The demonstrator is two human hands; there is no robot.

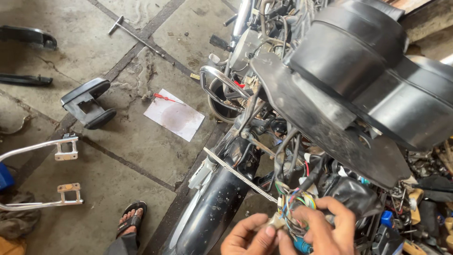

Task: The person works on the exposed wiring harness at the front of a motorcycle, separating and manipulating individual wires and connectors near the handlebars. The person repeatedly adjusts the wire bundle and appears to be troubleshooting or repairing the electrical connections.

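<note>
A partly stripped motorcycle fills the right of the head view, its black instrument housing (358, 61) tipped toward me and its black front mudguard (214, 212) below. A bundle of coloured wires (295, 200) hangs under the housing. My left hand (247, 236) pinches a pale connector at the bundle's lower end. My right hand (328, 229) closes around the wires from the right. Both hands sit at the bottom edge, partly cut off.
A white sheet (174, 120) with a red-handled tool lies on the concrete floor. Nearby are a black plastic bracket (87, 101), a chrome rack (42, 174), a T-handle wrench (134, 35) and a sandalled foot (132, 219). Clutter of parts sits at the right (424, 198).
</note>
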